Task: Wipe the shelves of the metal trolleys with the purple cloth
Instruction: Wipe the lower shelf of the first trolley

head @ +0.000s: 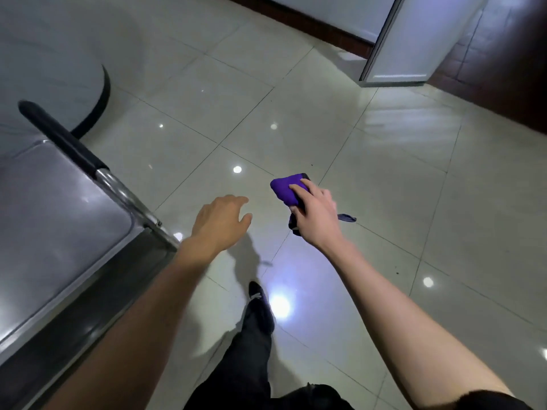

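Note:
A metal trolley [53, 220] fills the lower left; its top shelf is bare steel with a raised rim, and a black-gripped handle bar [63, 140] runs along its far edge. My right hand [313, 216] is out over the floor, right of the trolley, shut on a folded purple cloth [284, 189] whose loose ends hang below the fist. My left hand [220, 221] hovers with fingers apart and nothing in it, just past the trolley's near right corner and not touching it.
Glossy pale floor tiles [370, 187] spread ahead and to the right. A round white table [44, 54] with a dark edge stands behind the trolley. A white door [414, 37] and dark wood panelling [503, 63] are at the upper right. My dark-trousered leg and shoe [260, 303] are below.

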Action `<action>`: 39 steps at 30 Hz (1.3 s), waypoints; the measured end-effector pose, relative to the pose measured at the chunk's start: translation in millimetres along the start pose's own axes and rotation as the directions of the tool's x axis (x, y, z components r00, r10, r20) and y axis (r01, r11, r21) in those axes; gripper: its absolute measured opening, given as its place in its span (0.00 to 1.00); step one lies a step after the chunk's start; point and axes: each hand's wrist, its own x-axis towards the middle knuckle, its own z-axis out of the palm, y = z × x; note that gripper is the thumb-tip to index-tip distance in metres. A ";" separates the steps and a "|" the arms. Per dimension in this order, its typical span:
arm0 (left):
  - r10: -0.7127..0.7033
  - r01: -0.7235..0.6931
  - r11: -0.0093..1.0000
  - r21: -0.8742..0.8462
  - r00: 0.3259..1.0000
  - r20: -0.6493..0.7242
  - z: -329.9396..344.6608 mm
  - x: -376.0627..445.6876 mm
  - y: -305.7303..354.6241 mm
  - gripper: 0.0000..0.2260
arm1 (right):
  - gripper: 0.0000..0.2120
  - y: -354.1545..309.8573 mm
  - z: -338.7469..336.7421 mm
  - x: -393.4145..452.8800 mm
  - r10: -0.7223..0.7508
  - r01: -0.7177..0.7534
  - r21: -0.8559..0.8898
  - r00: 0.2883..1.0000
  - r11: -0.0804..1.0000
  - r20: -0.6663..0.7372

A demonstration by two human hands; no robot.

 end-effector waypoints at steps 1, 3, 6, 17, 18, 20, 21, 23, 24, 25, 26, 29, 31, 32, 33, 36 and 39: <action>-0.012 0.012 1.000 -0.023 1.000 -0.009 -2.6 20.7 -4.1 0.22 | 0.21 1.9 0.0 21.7 -0.003 0.003 -0.012 1.000 1.000 0.008; -0.050 0.049 0.996 -0.072 0.999 -0.005 -11.3 60.2 -10.6 0.22 | 0.21 5.1 -2.8 61.6 0.002 -0.002 -0.023 1.000 1.000 0.030; -0.069 0.068 0.993 -0.099 0.998 -0.011 -27.3 112.5 -14.0 0.22 | 0.22 12.2 -12.0 117.3 -0.025 0.027 -0.041 0.999 0.999 0.046; -0.079 0.078 0.996 -0.030 0.996 -0.033 -89.8 316.4 -26.6 0.22 | 0.23 28.4 -32.9 332.5 -0.017 0.016 0.021 0.998 1.000 0.053; -0.089 0.088 0.996 -0.033 0.995 -0.033 -96.0 339.6 -28.8 0.23 | 0.23 29.9 -32.6 357.6 -0.027 0.026 0.027 0.998 0.999 0.058; -0.117 0.115 0.992 -0.041 0.992 -0.050 -109.9 383.7 -34.6 0.23 | 0.23 31.5 -31.5 409.5 -0.055 0.053 0.031 0.996 0.998 0.068; -0.139 0.136 0.990 -0.045 0.989 -0.055 -118.7 404.3 -38.6 0.23 | 0.23 30.6 -31.4 436.9 -0.072 0.070 0.032 0.994 0.997 0.079; -0.191 0.188 0.981 -0.058 0.980 -0.056 -136.8 436.9 -47.6 0.22 | 0.23 23.3 -32.5 489.4 -0.119 0.117 0.028 0.987 0.993 0.107; -0.212 0.209 0.976 -0.059 0.976 -0.057 -145.6 449.8 -54.4 0.22 | 0.23 16.5 -32.5 514.1 -0.147 0.146 0.020 0.982 0.989 0.119; -0.237 0.233 0.970 -0.069 0.970 -0.060 -154.5 460.7 -63.2 0.22 | 0.23 7.3 -31.7 537.6 -0.173 0.173 0.013 0.976 0.985 0.133; -0.270 0.264 0.960 -0.088 0.960 -0.067 -163.1 469.4 -73.9 0.22 | 0.23 -3.8 -29.7 559.4 -0.198 0.199 0.011 0.969 0.980 0.150; -0.399 0.378 0.911 -0.166 0.910 -0.117 -184.9 483.4 -114.7 0.22 | 0.22 -48.9 -15.4 619.0 -0.298 0.296 0.039 0.933 0.954 0.202; -0.484 0.453 0.869 -0.199 0.861 -0.156 -196.4 487.3 -150.0 0.22 | 0.23 -87.9 2.3 654.7 -0.384 0.383 0.055 0.889 0.922 0.249; -0.521 0.483 0.848 -0.217 0.835 -0.179 -201.5 488.7 -169.2 0.22 | 0.23 -109.0 13.4 670.9 -0.427 0.427 0.062 0.861 0.902 0.275; -0.554 0.509 0.828 -0.237 0.808 -0.200 -207.0 490.3 -189.6 0.22 | 0.23 -131.4 25.4 686.5 -0.466 0.468 0.070 0.832 0.881 0.302; -0.646 0.585 0.761 -0.280 0.723 -0.244 -224.7 495.8 -254.7 0.23 | 0.23 -205.1 67.1 730.9 -0.572 0.583 0.088 0.739 0.808 0.356; -0.717 0.635 0.696 -0.336 0.644 -0.266 -247.0 499.7 -321.3 0.23 | 0.23 -281.9 106.6 767.4 -0.632 0.652 0.096 0.672 0.752 0.387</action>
